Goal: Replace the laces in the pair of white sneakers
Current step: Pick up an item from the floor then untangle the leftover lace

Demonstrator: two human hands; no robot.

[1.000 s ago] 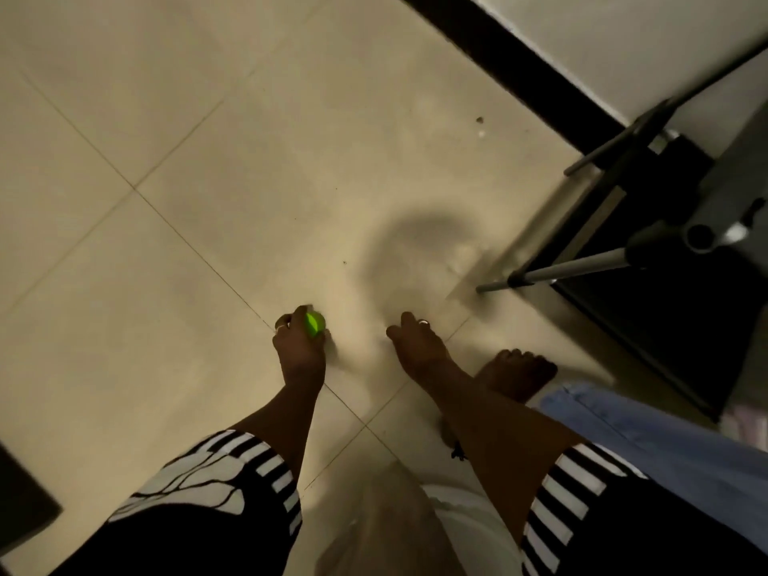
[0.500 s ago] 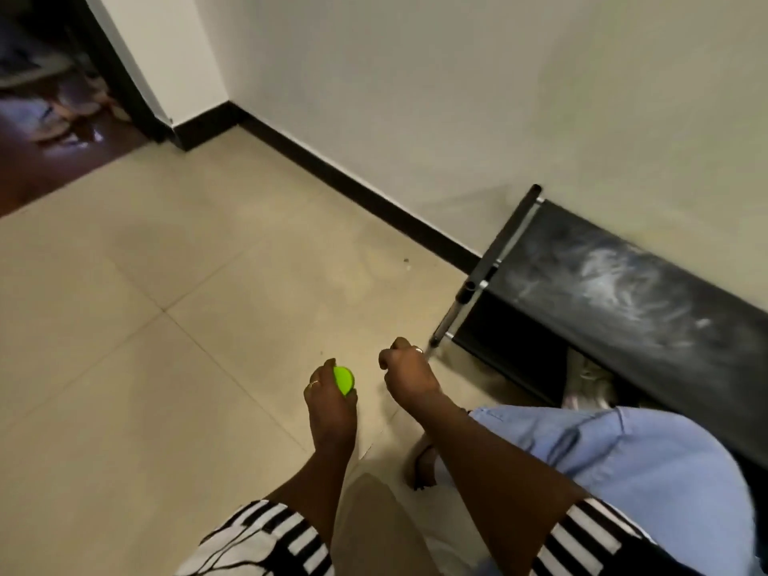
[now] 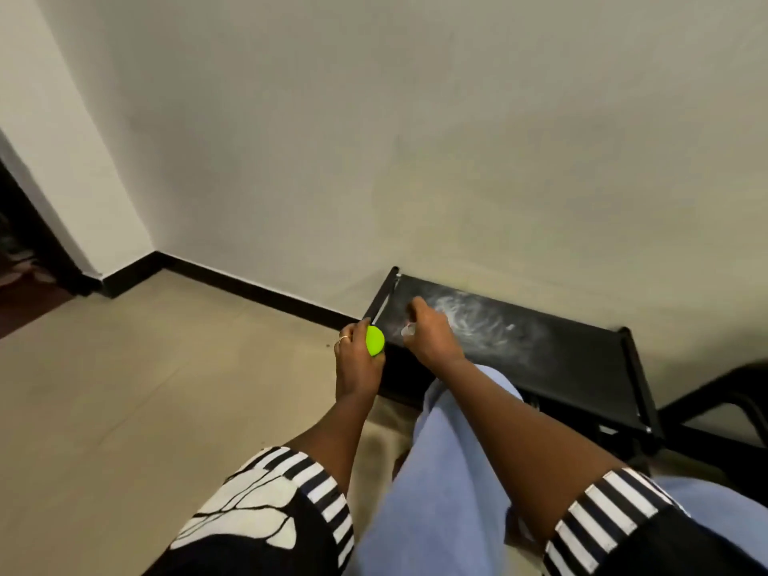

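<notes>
No sneakers in view; possibly under the black rack [image 3: 540,355], unseen. Right hand [image 3: 432,340] over the rack's left end, nearer, fingers curled, contents impossible to tell. Left hand [image 3: 358,359] just left of the rack, gripping a green ball [image 3: 374,341].

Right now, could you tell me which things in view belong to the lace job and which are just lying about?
Job, perhaps: green disc, held by left hand; right hand, grip unclear; black rack. No sneakers show.
Lying about: dark frame, far right.

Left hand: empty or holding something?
Holding. The left hand grips a small bright green round object, fingers curled round it.
</notes>
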